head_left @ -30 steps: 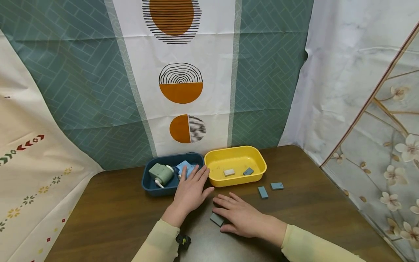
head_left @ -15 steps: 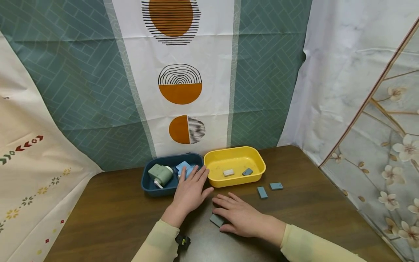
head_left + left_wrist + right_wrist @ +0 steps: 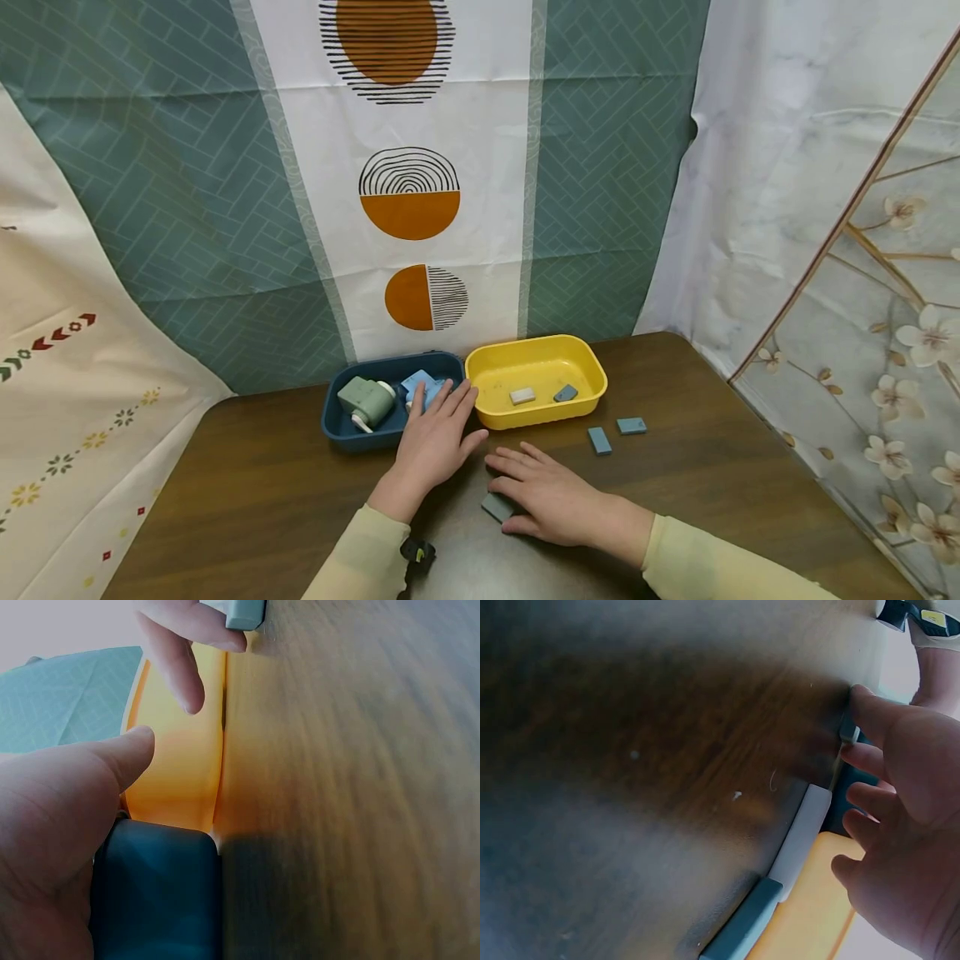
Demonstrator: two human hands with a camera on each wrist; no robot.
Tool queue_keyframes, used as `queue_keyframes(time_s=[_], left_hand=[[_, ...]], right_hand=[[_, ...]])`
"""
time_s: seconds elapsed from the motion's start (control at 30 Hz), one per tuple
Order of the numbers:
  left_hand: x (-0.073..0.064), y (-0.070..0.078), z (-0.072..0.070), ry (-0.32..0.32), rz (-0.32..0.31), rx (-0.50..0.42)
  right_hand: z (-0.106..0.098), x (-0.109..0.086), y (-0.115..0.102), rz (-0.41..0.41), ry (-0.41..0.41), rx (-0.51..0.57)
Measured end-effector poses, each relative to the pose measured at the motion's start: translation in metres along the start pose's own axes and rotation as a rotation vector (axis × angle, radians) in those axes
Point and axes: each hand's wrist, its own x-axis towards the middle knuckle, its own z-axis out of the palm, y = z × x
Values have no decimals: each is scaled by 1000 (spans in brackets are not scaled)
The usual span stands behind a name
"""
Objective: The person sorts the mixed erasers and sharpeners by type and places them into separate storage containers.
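My left hand (image 3: pixel 433 443) lies with its fingers straight across the front right corner of a navy basket (image 3: pixel 397 437), its thumb spread to the side. In the basket are a green pump bottle (image 3: pixel 372 400) and a light blue object (image 3: pixel 417 382), partly hidden by those fingers. My right hand (image 3: pixel 558 500) pinches a small grey-green tile (image 3: pixel 496 507), domino-like in shape, between thumb and index finger low over the table. Its other fingers stretch out toward the left hand. In the left wrist view, the tile's end (image 3: pixel 246 615) shows at a fingertip.
A yellow basket (image 3: pixel 491 419) adjoins the navy one, holding a white tile (image 3: pixel 522 396) and a blue-grey tile (image 3: pixel 566 392). In front of it lie two blue tiles, one slanted (image 3: pixel 599 440) and one sideways (image 3: pixel 632 426). Patterned cloths hang behind the brown table (image 3: pixel 247 492).
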Motion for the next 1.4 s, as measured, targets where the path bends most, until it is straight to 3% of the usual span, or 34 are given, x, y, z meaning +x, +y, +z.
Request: queue_keyframes(time_s=[0.87, 1.17, 1.4], left_hand=[[0, 1, -1, -2, 0, -12], [-1, -1, 1, -1, 3, 8], [-1, -1, 1, 23, 16, 8]], right_hand=[[-9, -10, -5, -3, 38, -17], [-14, -15, -4, -36, 109, -24], [-22, -17, -4, 3, 110, -1]])
